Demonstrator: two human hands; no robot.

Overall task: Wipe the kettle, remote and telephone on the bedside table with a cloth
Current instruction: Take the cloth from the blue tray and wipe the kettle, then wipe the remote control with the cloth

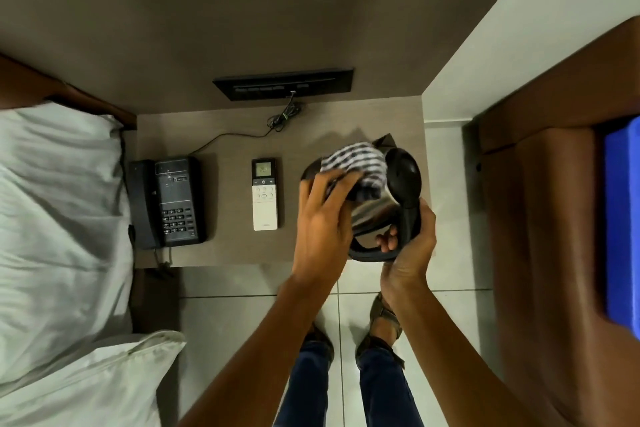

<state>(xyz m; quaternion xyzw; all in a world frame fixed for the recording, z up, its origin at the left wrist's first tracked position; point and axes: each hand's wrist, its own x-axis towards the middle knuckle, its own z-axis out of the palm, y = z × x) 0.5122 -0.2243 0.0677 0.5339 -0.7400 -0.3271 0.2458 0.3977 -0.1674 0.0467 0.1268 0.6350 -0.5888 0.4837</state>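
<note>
So going across from the left: there's a bed with a white pillow pushed up against the bedside table. First thing on the table is the black telephone, handset sitting in its cradle, with its cord running back toward the wall panel. Nothing's touching it. Just beside it, with a gap between, the pale remote lies flat, screen end pointing at the wall. Also untouched from what I can see.

Then the action. The left hand has a striped cloth bunched under its fingers and is pressing it against the upper side of the kettle. The fingers are curled over the fabric, so it's gripping the cloth, not just resting on it. The kettle is at the right end of the table, near the front edge, tilted toward the camera. I can't really tell if its base is on the table or lifted off. The right hand is wrapped around the black handle, fingers closed through the loop, steadying it.

So my read is that the kettle step is in hand, first of the three, and the remote and phone haven't been done yet. The next move probably calls for turning the kettle by the handle so the cloth reaches the far side and lid, then setting it down and moving left to the remote.
</note>
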